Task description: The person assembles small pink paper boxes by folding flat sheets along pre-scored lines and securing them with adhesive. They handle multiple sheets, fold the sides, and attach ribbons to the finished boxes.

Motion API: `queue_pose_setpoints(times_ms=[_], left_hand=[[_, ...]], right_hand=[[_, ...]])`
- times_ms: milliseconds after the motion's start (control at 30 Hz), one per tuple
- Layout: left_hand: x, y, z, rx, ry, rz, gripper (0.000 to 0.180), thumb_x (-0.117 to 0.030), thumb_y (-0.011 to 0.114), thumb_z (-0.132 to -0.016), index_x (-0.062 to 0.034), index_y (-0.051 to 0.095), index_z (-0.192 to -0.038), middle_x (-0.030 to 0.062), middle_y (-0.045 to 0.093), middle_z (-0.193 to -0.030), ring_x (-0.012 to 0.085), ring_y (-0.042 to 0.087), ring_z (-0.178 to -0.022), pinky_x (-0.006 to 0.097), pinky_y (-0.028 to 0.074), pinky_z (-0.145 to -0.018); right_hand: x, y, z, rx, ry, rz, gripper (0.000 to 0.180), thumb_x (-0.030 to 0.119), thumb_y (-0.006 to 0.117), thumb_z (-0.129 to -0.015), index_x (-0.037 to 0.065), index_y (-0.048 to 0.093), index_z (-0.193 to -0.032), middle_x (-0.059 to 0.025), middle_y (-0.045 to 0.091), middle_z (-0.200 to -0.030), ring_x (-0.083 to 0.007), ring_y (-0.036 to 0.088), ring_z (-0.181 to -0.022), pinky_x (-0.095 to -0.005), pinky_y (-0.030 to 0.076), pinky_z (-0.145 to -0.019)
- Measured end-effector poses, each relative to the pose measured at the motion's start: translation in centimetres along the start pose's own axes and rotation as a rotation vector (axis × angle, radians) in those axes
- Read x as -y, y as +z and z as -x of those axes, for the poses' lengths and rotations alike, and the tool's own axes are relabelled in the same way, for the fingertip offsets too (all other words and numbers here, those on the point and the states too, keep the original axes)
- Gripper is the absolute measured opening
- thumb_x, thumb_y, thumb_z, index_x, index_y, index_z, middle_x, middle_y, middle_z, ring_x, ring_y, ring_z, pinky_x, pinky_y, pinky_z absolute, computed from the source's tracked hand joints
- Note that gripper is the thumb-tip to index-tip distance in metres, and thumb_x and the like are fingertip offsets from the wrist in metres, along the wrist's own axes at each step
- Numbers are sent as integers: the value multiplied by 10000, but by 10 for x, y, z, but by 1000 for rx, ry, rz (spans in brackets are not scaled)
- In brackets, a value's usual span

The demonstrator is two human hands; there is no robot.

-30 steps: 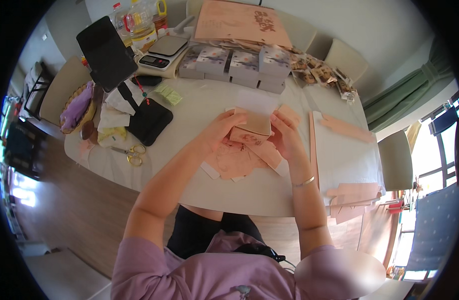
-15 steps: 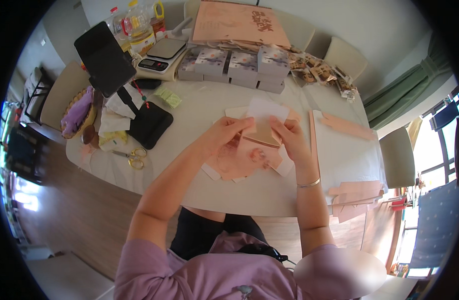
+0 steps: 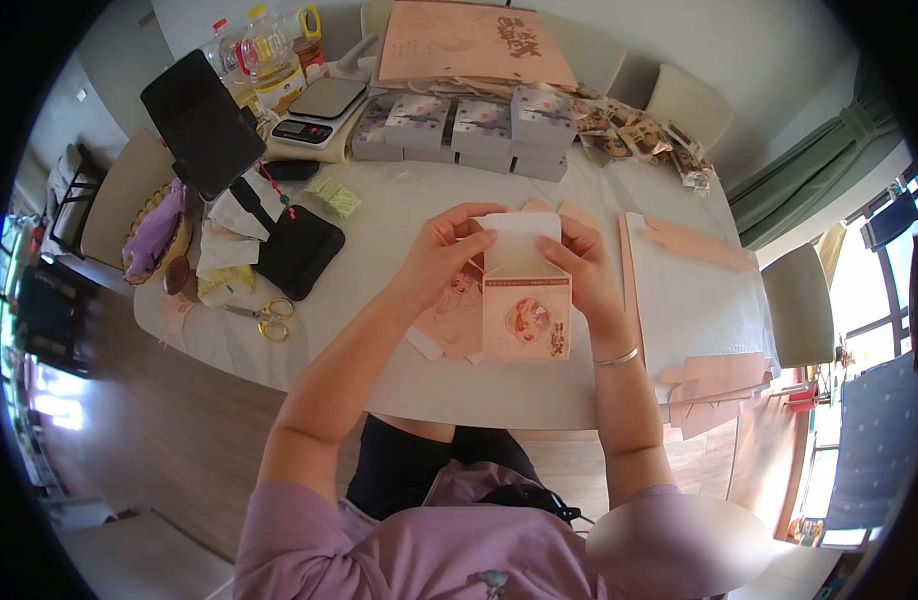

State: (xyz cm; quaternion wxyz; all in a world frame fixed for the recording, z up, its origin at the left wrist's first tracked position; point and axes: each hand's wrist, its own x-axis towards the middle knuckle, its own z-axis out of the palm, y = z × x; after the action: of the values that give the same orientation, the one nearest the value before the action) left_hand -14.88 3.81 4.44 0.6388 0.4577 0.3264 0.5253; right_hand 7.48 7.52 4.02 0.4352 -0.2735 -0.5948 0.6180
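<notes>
Between both hands I hold a small pink folding box [image 3: 526, 320], with a round printed picture on its front and its white flap [image 3: 522, 232] raised at the top. My left hand [image 3: 447, 252] pinches the flap's left edge with thumb and fingers. At the flap's right edge, my right hand [image 3: 586, 262] presses its thumb on the white inside, with its fingers behind. Under and to the left of the box lie flat pink box blanks [image 3: 449, 318], partly covered by it and my left hand.
More pink blanks [image 3: 717, 385] lie at the right table edge. Grey-white printed boxes [image 3: 482, 125] are stacked at the back, beside a kitchen scale [image 3: 314, 115]. A black tablet stand [image 3: 299, 250] and gold-handled scissors [image 3: 274, 320] are on the left. Small wrapped packets [image 3: 644, 140] lie back right.
The box has turned upright, so its printed front now faces me squarely. Its white flap stands straighter, and my left hand has shifted slightly left and up.
</notes>
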Motion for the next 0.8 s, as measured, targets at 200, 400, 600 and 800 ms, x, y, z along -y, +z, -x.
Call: queue_pose_setpoints(times_ms=[200,400,600,800], left_hand=[[6,-1,-1,8,54,-55,245,-78,613,-950,-63,645,-1193,2,669,-892,48,624,-766,207,516,-626],[13,-3,-1,-3,89,-2,203,-51,602,-945,-30,661,-1138,18,676,-891,52,625,-752,205,519,-629],[16,-4,0,-18,71,40,139,-30,588,-936,-9,687,-1031,38,689,-904,57,632,-764,208,526,-650],[17,1,1,8,110,-15,124,-12,586,-927,3,696,-984,46,690,-901,72,633,-806,225,521,-720]], right_hand=[[14,16,3,29,22,-118,329,-12,547,-912,-38,602,-1236,-85,661,-1154,-137,623,-1040,-275,504,-902],[10,19,4,28,10,-177,342,-38,529,-888,-34,607,-1221,-93,654,-1167,-143,622,-1049,-279,506,-904],[7,19,5,40,58,-200,275,-35,522,-881,-25,638,-1130,-98,674,-1092,-135,635,-976,-266,512,-860],[-4,9,5,53,3,-150,197,14,521,-912,-6,661,-1050,-37,663,-884,-62,579,-688,-209,437,-543]])
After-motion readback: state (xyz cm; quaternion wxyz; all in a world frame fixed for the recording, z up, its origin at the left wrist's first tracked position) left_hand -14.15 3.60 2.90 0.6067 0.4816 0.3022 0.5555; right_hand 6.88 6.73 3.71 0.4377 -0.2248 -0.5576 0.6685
